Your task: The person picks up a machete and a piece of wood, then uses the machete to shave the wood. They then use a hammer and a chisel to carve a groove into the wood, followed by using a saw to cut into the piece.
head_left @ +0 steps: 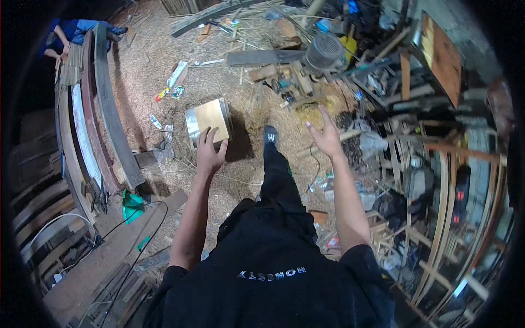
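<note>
The left hand [210,156] has its fingers loosely spread and slightly bent over the near edge of a square, pale wooden panel [210,116]; whether the fingertips press on it or hover just above, I cannot tell, but no grip closes around it. The panel tops a squat stack or box on the shavings-strewn floor [180,131], ahead and to the left of the person. The right hand [330,143] is bare, thumb and fingers apart, holding nothing, near a yellowish sawdust heap [316,113] and some wooden blocks [302,79].

Between the hands, a dark shoe [270,135] stands beside the stack. Were the left hand to push on one edge only, the top panel could slide or tip, perhaps towards that foot. Loose shavings could let the foot slip, and a thin cord [317,164] near it might snag a step.

Farther out, a grey plank [265,58] lies ahead, and long beams [112,109] stretch along the left, with another person's hand [65,48] near their far end.
</note>
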Demonstrator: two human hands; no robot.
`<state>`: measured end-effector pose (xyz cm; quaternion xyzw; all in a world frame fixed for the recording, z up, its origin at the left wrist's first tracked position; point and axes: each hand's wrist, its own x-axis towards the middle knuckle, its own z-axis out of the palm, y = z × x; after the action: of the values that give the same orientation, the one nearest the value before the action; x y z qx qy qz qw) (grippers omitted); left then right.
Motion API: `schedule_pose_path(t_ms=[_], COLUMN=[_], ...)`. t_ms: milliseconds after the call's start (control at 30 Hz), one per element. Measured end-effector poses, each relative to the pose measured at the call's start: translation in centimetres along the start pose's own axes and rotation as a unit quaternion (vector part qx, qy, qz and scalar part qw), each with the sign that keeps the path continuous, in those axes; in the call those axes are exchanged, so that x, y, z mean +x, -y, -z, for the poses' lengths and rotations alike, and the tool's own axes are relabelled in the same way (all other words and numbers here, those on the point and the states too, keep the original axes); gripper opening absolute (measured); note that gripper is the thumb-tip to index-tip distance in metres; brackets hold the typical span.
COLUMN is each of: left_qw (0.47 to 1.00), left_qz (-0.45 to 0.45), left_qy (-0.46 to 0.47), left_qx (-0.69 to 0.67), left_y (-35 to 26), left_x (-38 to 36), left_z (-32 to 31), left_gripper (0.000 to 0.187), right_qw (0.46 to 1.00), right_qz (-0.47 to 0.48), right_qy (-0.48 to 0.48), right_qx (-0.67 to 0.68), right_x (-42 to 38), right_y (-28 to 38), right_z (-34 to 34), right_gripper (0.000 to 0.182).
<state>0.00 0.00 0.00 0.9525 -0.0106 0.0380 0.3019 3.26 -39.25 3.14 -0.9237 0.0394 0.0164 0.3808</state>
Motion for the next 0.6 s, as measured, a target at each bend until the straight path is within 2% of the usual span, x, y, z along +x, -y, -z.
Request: schedule_pose_path(t_ms=[67, 100, 200, 267, 400, 500, 600], left_qw=[1.0, 0.998, 0.996, 0.998, 0.995, 0.996, 0.995], left_qz=[0.015, 0.054, 0.082, 0.035, 0.077, 0.054, 0.074], left_qy=[-0.014, 0.018, 0.039, 0.031, 0.015, 0.006, 0.008], left_qx=[-0.009, 0.013, 0.019, 0.042, 0.061, 0.073, 0.068], left_y=[0.7, 1.9, 0.5, 0.5, -0.5, 0.8, 2.8], left_x=[-0.3, 5.1, 10.2, 14.0, 19.6, 23.5, 27.2], left_z=[-0.3, -1.7, -1.8, -1.1, 0.8, 1.4, 1.5], left_gripper=[0.051, 0.05, 0.05, 0.051, 0.05, 0.05, 0.049], right_qw=[0.999, 0.999, 0.997, 0.995, 0.992, 0.989, 0.99], right_qz=[0.034, 0.01, 0.019, 0.039, 0.037, 0.029, 0.062], right_qy=[-0.003, 0.029, 0.058, 0.081, 0.114, 0.137, 0.122], right_qx=[0.023, 0.042, 0.048, 0.035, 0.044, 0.05, 0.032], right_x=[2.5, 9.9, 16.2, 20.9, 27.3, 32.1, 36.2], right_y=[-0.1, -0.7, 1.4, 2.5, 3.9, 5.1, 5.4], right_z=[-1.0, -3.1, -4.1, -4.7, -6.5, -7.6, -9.0], right_gripper=[0.076, 0.076, 0.074, 0.074, 0.074, 0.072, 0.076])
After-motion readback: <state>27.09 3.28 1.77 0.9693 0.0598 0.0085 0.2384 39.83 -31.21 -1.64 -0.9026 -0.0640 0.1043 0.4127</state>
